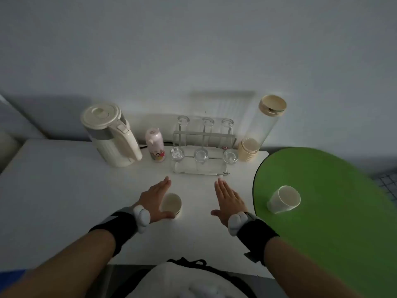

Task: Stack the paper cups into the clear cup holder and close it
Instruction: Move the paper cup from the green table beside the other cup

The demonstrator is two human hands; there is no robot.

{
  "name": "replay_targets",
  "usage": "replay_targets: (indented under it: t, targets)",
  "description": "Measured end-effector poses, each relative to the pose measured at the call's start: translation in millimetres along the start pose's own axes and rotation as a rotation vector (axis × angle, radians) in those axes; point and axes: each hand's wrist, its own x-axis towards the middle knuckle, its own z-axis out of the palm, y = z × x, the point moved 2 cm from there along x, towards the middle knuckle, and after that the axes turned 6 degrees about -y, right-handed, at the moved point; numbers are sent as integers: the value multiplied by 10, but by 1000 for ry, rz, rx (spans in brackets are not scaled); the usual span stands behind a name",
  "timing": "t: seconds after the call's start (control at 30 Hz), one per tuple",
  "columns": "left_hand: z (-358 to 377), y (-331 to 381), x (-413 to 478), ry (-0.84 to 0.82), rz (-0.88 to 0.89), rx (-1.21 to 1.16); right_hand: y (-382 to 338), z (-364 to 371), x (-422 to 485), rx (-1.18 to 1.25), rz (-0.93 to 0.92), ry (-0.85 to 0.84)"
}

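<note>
One paper cup [171,203] stands upright on the white table [64,190], just right of my left hand [155,197]; the hand is flat with fingers extended and its thumb reaches under the cup's near side. My right hand [228,197] lies flat and open on the table, holding nothing. A second paper cup [284,199] rests tilted on the green round surface [322,233] to the right. The tall clear cup holder [261,127] stands at the back right on a beige ribbed base, its beige lid on top, with a cup inside near the bottom.
A cream electric kettle [111,134] stands at the back left beside a small pink bottle [155,145]. A rack [202,151] with several clear glasses sits directly beyond my hands. The wall rises behind everything.
</note>
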Motion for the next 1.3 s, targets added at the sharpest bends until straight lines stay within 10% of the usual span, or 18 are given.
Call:
replay_targets:
  t: [0.37, 0.73, 1.3]
  targets:
    - [148, 92, 254, -45, 71, -157, -62, 47, 113, 323, 160, -290]
    - [-74, 321, 641, 49, 80, -172, 895, -524, -103, 182, 300, 51]
    - [-41, 356, 760, 55, 64, -131, 1392, -430, -343, 232, 616, -117]
